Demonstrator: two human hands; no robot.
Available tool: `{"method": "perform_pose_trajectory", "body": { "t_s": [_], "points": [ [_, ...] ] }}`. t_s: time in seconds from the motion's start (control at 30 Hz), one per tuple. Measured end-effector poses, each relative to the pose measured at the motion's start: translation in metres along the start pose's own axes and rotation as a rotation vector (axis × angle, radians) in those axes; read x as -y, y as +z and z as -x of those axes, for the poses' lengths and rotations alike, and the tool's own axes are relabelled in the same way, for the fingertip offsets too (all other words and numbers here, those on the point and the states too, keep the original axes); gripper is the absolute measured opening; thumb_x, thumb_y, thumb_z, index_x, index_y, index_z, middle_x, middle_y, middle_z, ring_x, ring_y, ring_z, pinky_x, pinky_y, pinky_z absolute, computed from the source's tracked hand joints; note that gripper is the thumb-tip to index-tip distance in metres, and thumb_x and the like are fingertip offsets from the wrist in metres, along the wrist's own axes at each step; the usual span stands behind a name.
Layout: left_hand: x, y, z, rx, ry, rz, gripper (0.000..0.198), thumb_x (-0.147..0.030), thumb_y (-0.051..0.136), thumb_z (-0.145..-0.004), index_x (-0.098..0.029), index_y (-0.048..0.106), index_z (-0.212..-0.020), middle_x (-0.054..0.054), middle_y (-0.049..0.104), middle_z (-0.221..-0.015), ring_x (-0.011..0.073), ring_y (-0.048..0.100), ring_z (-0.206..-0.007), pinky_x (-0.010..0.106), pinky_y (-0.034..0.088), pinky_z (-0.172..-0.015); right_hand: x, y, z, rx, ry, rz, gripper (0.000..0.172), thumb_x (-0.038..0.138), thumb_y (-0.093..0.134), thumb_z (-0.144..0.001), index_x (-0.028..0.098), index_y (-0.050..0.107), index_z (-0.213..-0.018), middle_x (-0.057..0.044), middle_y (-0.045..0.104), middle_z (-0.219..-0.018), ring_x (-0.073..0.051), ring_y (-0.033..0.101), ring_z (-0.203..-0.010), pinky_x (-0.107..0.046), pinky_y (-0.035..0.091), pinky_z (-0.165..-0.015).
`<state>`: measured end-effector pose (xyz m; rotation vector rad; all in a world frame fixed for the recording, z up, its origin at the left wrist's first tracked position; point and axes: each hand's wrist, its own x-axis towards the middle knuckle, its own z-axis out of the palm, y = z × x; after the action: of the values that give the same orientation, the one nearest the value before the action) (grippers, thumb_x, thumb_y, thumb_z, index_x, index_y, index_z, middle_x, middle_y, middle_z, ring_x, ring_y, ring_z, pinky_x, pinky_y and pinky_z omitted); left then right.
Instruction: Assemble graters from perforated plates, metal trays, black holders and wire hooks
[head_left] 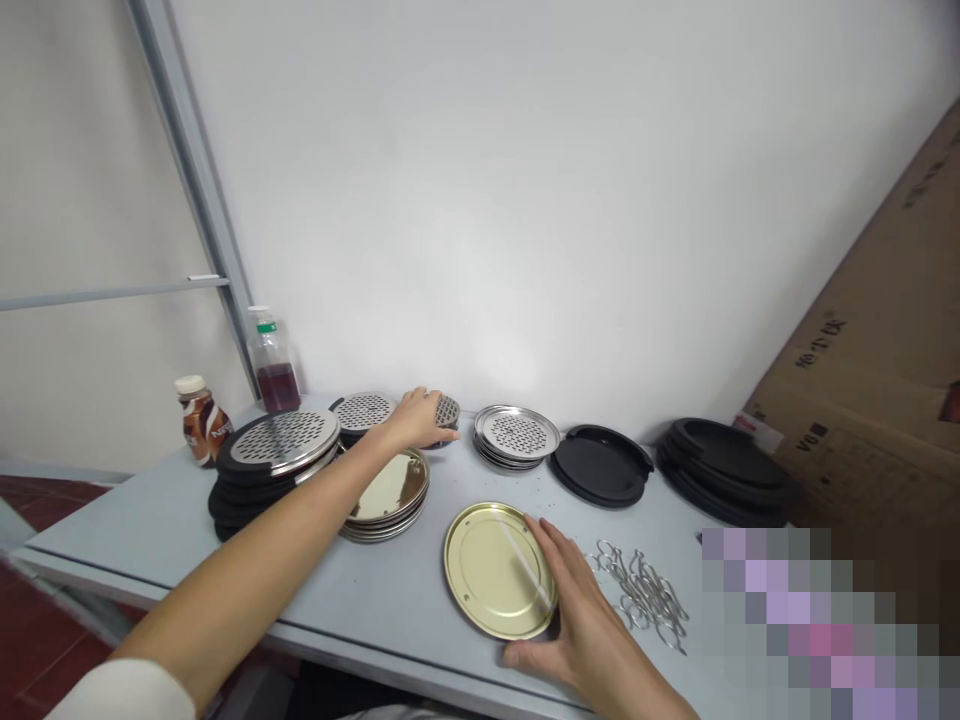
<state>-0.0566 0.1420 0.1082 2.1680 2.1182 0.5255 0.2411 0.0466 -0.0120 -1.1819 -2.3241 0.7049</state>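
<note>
My left hand (418, 417) reaches across to the back of the table and closes around a small round metal mesh piece (448, 411); its fingertips are partly hidden. In front of me, my right hand (570, 600) grips a shallow gold-coloured round metal lid (495, 570) by its right edge, fingers at the far side and thumb at the near side. Beneath my left forearm stands a stack of shiny round metal lids (394, 487), partly covered by the arm. A heap of thin metal wire loops (649, 595) lies right of my right hand.
Perforated metal discs on black holders (289, 440) stand at left, with more perforated discs (517, 435) near the wall. Black round trays (604, 465) and a black stack (724, 465) are at right, beside a cardboard box (862, 340). Two bottles (201, 420) stand back left.
</note>
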Motion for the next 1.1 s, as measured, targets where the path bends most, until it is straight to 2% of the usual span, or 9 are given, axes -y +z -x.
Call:
{"method": "perform_pose_trajectory", "body": {
  "t_s": [0.03, 0.1, 0.2, 0.33, 0.6, 0.9, 0.97, 1.03, 1.1],
  "points": [
    [0.008, 0.001, -0.015, 0.036, -0.039, -0.019, 0.066, -0.045, 0.079, -0.077, -0.012, 0.054, -0.129, 0.020, 0.054, -0.133, 0.0377, 0.051, -0.124, 0.051, 0.045, -0.102, -0.001, 0.001, 0.000, -0.006, -0.002, 0.002, 0.117, 0.054, 0.082, -0.064, 0.036, 0.011, -0.155, -0.014, 0.017, -0.160, -0.047, 0.013, -0.146, -0.067, 0.027, -0.111],
    [0.022, 0.008, -0.036, 0.093, -0.090, -0.048, 0.038, -0.035, 0.064, -0.093, -0.016, 0.057, -0.125, 0.012, 0.059, -0.128, 0.0271, 0.061, -0.111, 0.048, 0.052, -0.092, -0.001, 0.001, 0.000, -0.028, -0.017, 0.003, 0.118, 0.052, 0.083, -0.062, 0.036, 0.013, -0.155, -0.014, 0.022, -0.159, -0.046, 0.016, -0.145, -0.065, 0.028, -0.111],
    [0.034, 0.019, -0.046, 0.135, -0.120, -0.071, 0.030, -0.031, 0.059, -0.096, -0.017, 0.058, -0.123, 0.009, 0.060, -0.124, 0.0230, 0.063, -0.104, 0.043, 0.055, -0.087, 0.004, -0.002, 0.000, -0.049, -0.031, -0.001, 0.117, 0.052, 0.084, -0.061, 0.036, 0.016, -0.154, -0.012, 0.027, -0.157, -0.044, 0.022, -0.145, -0.061, 0.029, -0.112],
    [0.039, 0.024, -0.049, 0.138, -0.132, -0.073, 0.031, -0.031, 0.060, -0.095, -0.017, 0.058, -0.123, 0.009, 0.061, -0.124, 0.0235, 0.063, -0.104, 0.043, 0.055, -0.087, 0.011, -0.007, -0.001, -0.030, -0.021, -0.001, 0.116, 0.052, 0.083, -0.062, 0.034, 0.015, -0.155, -0.012, 0.026, -0.158, -0.041, 0.022, -0.145, -0.060, 0.025, -0.114],
    [0.043, 0.016, -0.050, 0.108, -0.108, -0.028, 0.031, -0.032, 0.060, -0.096, -0.017, 0.058, -0.123, 0.010, 0.060, -0.125, 0.0238, 0.063, -0.105, 0.044, 0.055, -0.088, 0.015, -0.010, 0.000, -0.008, -0.015, -0.011, 0.114, 0.053, 0.081, -0.065, 0.033, 0.014, -0.155, -0.012, 0.026, -0.157, -0.040, 0.021, -0.145, -0.058, 0.024, -0.115],
    [0.045, 0.014, -0.046, 0.109, -0.176, 0.057, 0.030, -0.032, 0.060, -0.096, -0.016, 0.059, -0.121, 0.009, 0.062, -0.121, 0.0237, 0.064, -0.103, 0.043, 0.055, -0.086, 0.017, -0.012, -0.001, 0.003, -0.019, -0.002, 0.113, 0.054, 0.080, -0.066, 0.031, 0.013, -0.155, -0.012, 0.024, -0.158, -0.038, 0.020, -0.146, -0.056, 0.022, -0.117],
    [0.042, 0.009, -0.043, 0.080, -0.166, 0.093, 0.034, -0.038, 0.066, -0.090, -0.014, 0.063, -0.115, 0.009, 0.066, -0.115, 0.0248, 0.065, -0.101, 0.041, 0.054, -0.087, 0.018, -0.012, -0.001, -0.001, -0.016, -0.006, 0.113, 0.052, 0.081, -0.066, 0.032, 0.014, -0.155, -0.012, 0.025, -0.158, -0.039, 0.022, -0.145, -0.057, 0.022, -0.117],
    [0.035, 0.001, -0.035, 0.038, -0.135, 0.137, 0.046, -0.045, 0.077, -0.077, -0.013, 0.067, -0.109, 0.010, 0.070, -0.108, 0.0277, 0.066, -0.101, 0.036, 0.052, -0.089, 0.018, -0.012, -0.001, -0.001, -0.017, -0.014, 0.114, 0.052, 0.081, -0.066, 0.032, 0.014, -0.155, -0.013, 0.026, -0.157, -0.040, 0.022, -0.145, -0.058, 0.023, -0.116],
    [0.023, -0.005, -0.019, -0.015, -0.076, 0.182, 0.055, -0.050, 0.081, -0.069, -0.014, 0.068, -0.108, 0.010, 0.070, -0.112, 0.0299, 0.064, -0.106, 0.034, 0.050, -0.092, 0.016, -0.011, -0.001, -0.009, -0.022, -0.029, 0.115, 0.053, 0.082, -0.065, 0.032, 0.013, -0.155, -0.013, 0.025, -0.158, -0.040, 0.021, -0.145, -0.059, 0.023, -0.116]
  ]
}}
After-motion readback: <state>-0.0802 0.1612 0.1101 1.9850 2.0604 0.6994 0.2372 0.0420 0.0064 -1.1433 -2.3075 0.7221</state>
